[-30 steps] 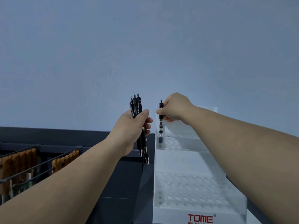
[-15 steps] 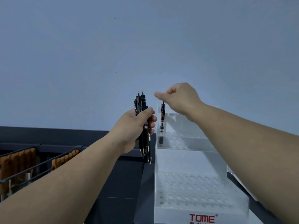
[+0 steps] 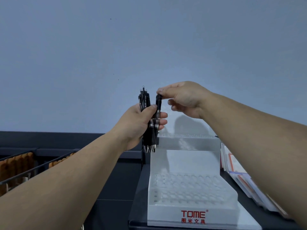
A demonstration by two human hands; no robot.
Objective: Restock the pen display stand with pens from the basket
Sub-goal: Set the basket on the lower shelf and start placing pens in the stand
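Your left grip [image 3: 137, 125] clasps a bundle of black pens [image 3: 144, 102] beside the display stand [image 3: 186, 160]; right grip [image 3: 186, 100] pinches one pen [image 3: 159, 103] by its top. Far-left wire basket [image 3: 33, 169] holds brown items [image 3: 18, 163].

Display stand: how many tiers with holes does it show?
2. The upper tier is at the back, the lower tier in front above the TOME lettering. No other shows.
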